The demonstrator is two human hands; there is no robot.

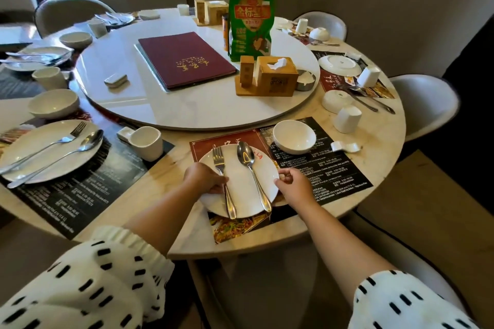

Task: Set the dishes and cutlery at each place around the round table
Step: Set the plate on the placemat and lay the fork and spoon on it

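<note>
Plate [242, 189] sits lower centre of frame, on a placemat [320, 168] at the near edge of the round worktop [382, 147]. L hand [205, 177] grips the plate's left rim, fingers [217, 184] curled on it, thumb on top next to the fork handle. R hand [290, 181] pinches the right rim, fingers curled. Fork [219, 163] and spoon [247, 159] lie side by side on the plate, heads toward the centre of the worktop, handles overhanging the near rim. Bowl [294, 136] upright on the same mat, just up-right of the plate; spoon rest [344, 146] right of the bowl. Left of frame: another plate [40, 157] w/ fork + spoon on it, cup [147, 141] near it. Turntable [187, 104] mid-frame carries a red menu [184, 59], tissue box [278, 75] and green bag [251, 21].
</note>
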